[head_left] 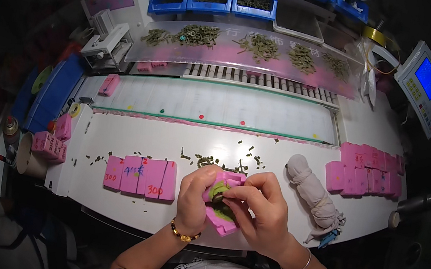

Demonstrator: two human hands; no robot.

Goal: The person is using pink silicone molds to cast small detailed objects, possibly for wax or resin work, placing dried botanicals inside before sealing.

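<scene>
The left hand (197, 196) clasps the pink block (222, 226); the right hand (266, 215) has fingertips at its green lining (217, 188), grip unclear. Between both hands, the block looks light and rubbery, probably best held by its edges.

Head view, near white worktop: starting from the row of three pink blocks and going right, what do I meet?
Three pink blocks → left hand → pink-and-green piece → right hand → pale cloth bundle → cluster of pink blocks.
</scene>
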